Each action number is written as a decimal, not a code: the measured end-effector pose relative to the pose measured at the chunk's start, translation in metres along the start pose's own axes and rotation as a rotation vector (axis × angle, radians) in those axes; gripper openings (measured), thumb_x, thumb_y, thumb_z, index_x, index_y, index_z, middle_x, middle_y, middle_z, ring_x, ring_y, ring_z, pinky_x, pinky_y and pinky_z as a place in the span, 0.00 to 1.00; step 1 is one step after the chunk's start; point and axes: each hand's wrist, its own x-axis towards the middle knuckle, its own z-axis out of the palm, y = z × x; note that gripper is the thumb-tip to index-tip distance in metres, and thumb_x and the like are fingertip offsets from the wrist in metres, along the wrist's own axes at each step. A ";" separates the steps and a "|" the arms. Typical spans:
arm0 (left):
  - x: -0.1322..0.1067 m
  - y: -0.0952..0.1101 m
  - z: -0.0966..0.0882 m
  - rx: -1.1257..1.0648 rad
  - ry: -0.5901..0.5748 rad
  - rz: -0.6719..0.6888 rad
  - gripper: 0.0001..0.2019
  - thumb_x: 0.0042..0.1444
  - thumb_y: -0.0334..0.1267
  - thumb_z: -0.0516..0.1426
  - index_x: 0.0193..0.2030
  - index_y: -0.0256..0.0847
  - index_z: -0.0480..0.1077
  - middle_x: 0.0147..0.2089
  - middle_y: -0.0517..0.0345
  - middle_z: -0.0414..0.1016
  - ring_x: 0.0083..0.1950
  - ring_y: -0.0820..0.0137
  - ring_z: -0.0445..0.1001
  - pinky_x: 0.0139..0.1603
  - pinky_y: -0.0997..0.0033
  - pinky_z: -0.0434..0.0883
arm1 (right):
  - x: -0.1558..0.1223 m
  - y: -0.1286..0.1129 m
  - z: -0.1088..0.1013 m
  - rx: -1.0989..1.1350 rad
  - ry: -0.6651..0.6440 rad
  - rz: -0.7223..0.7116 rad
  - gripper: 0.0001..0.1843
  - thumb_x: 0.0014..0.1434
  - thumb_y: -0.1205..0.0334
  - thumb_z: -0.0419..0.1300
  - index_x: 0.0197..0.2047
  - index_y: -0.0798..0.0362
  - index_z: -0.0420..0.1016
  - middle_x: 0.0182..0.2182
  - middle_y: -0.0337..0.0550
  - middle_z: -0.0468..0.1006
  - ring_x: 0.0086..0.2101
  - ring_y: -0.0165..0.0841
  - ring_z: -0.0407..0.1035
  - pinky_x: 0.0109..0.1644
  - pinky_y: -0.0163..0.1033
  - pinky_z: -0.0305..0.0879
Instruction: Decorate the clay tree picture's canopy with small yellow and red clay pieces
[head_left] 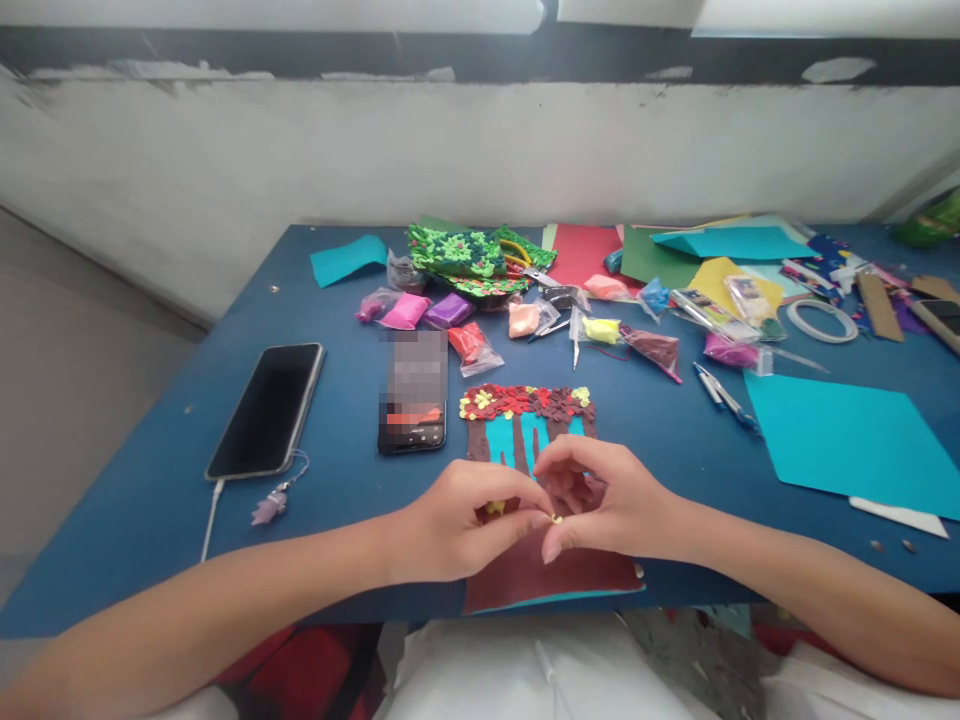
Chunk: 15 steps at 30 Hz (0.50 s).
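Note:
My left hand (457, 520) and my right hand (600, 500) meet over a clay picture (532, 420) at the near edge of the blue table (150, 500). Both hands pinch a tiny yellow clay piece (556, 518) between their fingertips. The picture shows brown tree trunks on a turquoise ground, with a band of red, dark red and yellow clay flowers along its top. Its lower part is dark red-brown and partly hidden under my hands.
Left of the picture lie a dark phone (268, 408) with a cable and charm, and a second phone (413, 392). Behind are several small bags of coloured clay (405, 311), a green clay piece (457, 252), coloured paper sheets (847, 435), a tape roll (821, 320) and pens (724, 395).

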 end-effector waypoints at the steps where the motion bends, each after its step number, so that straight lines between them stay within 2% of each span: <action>1: 0.000 0.001 0.000 -0.003 0.000 -0.007 0.08 0.58 0.30 0.54 0.32 0.35 0.74 0.23 0.59 0.72 0.22 0.78 0.61 0.23 0.80 0.60 | 0.000 0.000 0.000 0.001 -0.003 -0.005 0.28 0.40 0.45 0.71 0.35 0.54 0.67 0.23 0.30 0.63 0.22 0.22 0.57 0.21 0.28 0.54; 3: -0.001 0.002 0.000 -0.018 0.007 -0.041 0.08 0.57 0.31 0.54 0.32 0.34 0.74 0.20 0.62 0.68 0.21 0.78 0.58 0.22 0.80 0.58 | 0.000 -0.001 -0.001 -0.004 -0.005 -0.015 0.30 0.38 0.42 0.70 0.36 0.54 0.67 0.22 0.30 0.62 0.22 0.22 0.56 0.20 0.28 0.52; 6: -0.002 0.003 -0.001 -0.046 0.002 -0.085 0.08 0.57 0.32 0.55 0.35 0.34 0.75 0.18 0.64 0.64 0.20 0.78 0.57 0.21 0.80 0.57 | 0.000 -0.002 -0.002 -0.030 0.001 -0.018 0.29 0.40 0.43 0.70 0.36 0.55 0.67 0.21 0.30 0.62 0.21 0.22 0.56 0.20 0.28 0.52; 11: -0.001 0.002 -0.001 -0.069 -0.007 -0.053 0.08 0.57 0.30 0.55 0.34 0.33 0.76 0.22 0.60 0.69 0.22 0.79 0.58 0.22 0.80 0.58 | 0.001 -0.001 -0.001 -0.045 0.005 -0.031 0.27 0.42 0.46 0.70 0.36 0.55 0.67 0.21 0.29 0.62 0.21 0.21 0.56 0.20 0.28 0.52; 15: -0.002 0.001 0.001 -0.084 0.012 -0.057 0.07 0.56 0.29 0.55 0.32 0.33 0.75 0.21 0.62 0.67 0.21 0.79 0.57 0.22 0.81 0.56 | 0.002 0.001 -0.001 -0.041 -0.008 -0.013 0.28 0.41 0.44 0.70 0.36 0.54 0.67 0.21 0.29 0.62 0.21 0.21 0.56 0.20 0.28 0.52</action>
